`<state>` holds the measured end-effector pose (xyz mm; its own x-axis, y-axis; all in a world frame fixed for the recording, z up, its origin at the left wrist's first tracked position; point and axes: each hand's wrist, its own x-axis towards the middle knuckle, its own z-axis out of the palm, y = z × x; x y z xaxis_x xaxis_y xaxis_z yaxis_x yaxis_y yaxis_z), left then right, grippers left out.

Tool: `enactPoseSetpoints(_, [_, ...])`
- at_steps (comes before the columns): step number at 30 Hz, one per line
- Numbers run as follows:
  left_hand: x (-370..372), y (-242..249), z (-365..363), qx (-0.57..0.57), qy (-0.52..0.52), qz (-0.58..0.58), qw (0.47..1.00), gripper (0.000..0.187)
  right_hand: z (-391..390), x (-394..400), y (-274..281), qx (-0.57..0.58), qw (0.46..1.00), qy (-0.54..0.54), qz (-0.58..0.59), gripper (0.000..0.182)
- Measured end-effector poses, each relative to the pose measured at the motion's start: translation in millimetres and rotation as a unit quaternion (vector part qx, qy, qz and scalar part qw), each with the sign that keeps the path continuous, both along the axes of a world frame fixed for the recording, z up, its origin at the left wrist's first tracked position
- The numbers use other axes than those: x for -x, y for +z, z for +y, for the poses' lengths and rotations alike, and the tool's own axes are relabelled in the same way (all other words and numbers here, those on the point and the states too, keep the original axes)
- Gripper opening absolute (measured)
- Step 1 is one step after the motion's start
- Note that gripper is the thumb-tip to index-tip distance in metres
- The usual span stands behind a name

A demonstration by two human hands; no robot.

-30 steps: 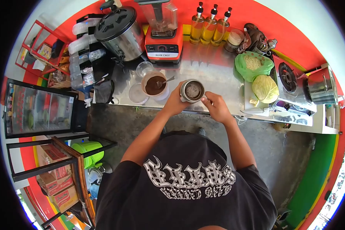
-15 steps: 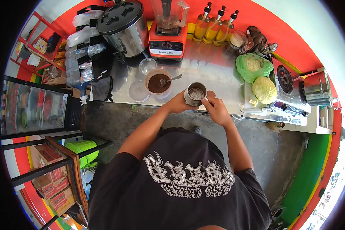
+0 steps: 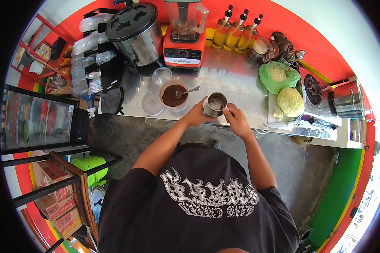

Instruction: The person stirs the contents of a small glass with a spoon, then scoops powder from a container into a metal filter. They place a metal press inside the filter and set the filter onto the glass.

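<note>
A small metal cup with what looks like a perforated bottom, like a coffee dripper [image 3: 215, 101], is held over the front edge of the counter, its mouth facing up. My left hand [image 3: 195, 115] wraps around its left side. On the right, the fingers of my right hand [image 3: 238, 120] close against the cup near its rim. Just left of the cup stands a tub of dark brown powder [image 3: 169, 96] with a metal spoon [image 3: 186, 92] resting in it. Beside the tub lie a round clear lid [image 3: 152, 103] and a small clear plastic cup [image 3: 161, 76].
A red blender [image 3: 183, 52], a large steel pot [image 3: 135, 36] and oil bottles [image 3: 233, 33] line the back of the steel counter [image 3: 232, 80]. Toward the right are a cabbage [image 3: 290, 102], a green bag [image 3: 278, 76] and a gas stove [image 3: 314, 90]. A glass-door fridge [image 3: 38, 118] stands left.
The fingers of my right hand have shifted slightly at the cup's rim. My left hand keeps its hold, and the whole view has moved a little.
</note>
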<state>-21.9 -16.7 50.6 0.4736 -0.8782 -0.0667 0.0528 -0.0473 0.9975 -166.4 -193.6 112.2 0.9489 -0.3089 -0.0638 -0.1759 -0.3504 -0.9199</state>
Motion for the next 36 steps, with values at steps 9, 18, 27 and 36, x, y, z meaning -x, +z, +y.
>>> enactPoseSetpoints(9, [-3, -29, -6, -0.065, 0.041, -0.064, 0.995, 0.087, -7, -2, -43, -0.046, 0.997, -0.010, 0.053, 0.030])
enactPoseSetpoints(18, [-3, -41, -12, -0.024, 0.067, -0.079, 0.994, 0.091, -17, -4, -34, 0.021, 0.999, 0.016, 0.039, 0.027])
enactPoseSetpoints(27, [-16, -39, 14, -0.123, 0.057, -0.020, 0.991, 0.101, -35, -13, -24, 0.010, 0.991, 0.074, 0.111, 0.031])
enactPoseSetpoints(36, [-21, -20, 79, -0.155, 0.015, 0.004, 0.988, 0.074, -38, -45, 28, 0.127, 0.987, 0.048, 0.086, 0.048])
